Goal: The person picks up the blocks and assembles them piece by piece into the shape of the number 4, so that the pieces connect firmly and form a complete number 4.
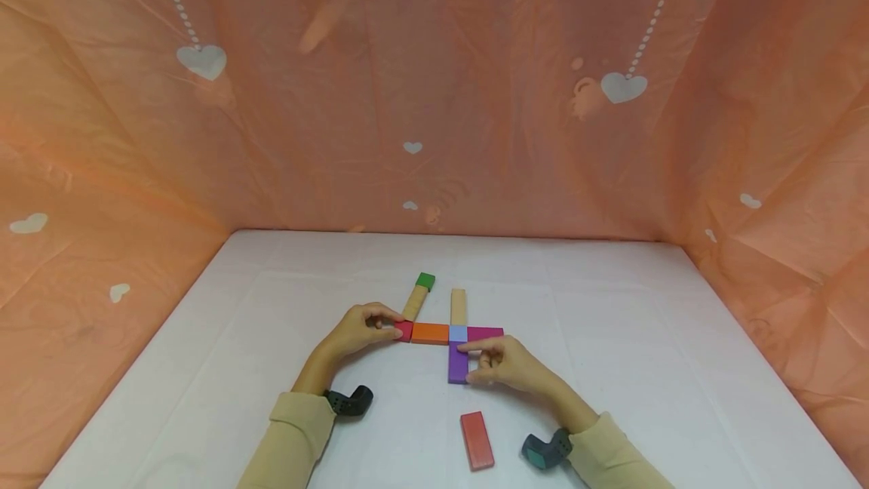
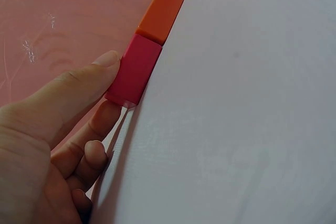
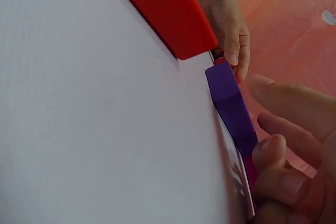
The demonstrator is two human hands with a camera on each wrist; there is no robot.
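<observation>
My left hand (image 1: 360, 329) pinches the end of a crimson block (image 2: 137, 66) with thumb and fingers. That block butts against an orange block (image 1: 431, 333), which leads to a small light-blue block (image 1: 458, 333) and a magenta block (image 1: 485, 333). Below the light-blue one lies a purple block (image 1: 458, 364). My right hand (image 1: 509, 364) reaches over it from the right, its index fingertip touching the purple block near the top. The right thumb is close to the purple block's lower right edge; in the right wrist view a gap shows between them.
A plain wooden block (image 1: 458, 307) extends back from the light-blue block. Another wooden block (image 1: 416, 303) slants back from the crimson one, with a green block (image 1: 425, 281) at its far end. Nearer me lies a separate red block (image 1: 477, 441) on the white table (image 1: 611, 368).
</observation>
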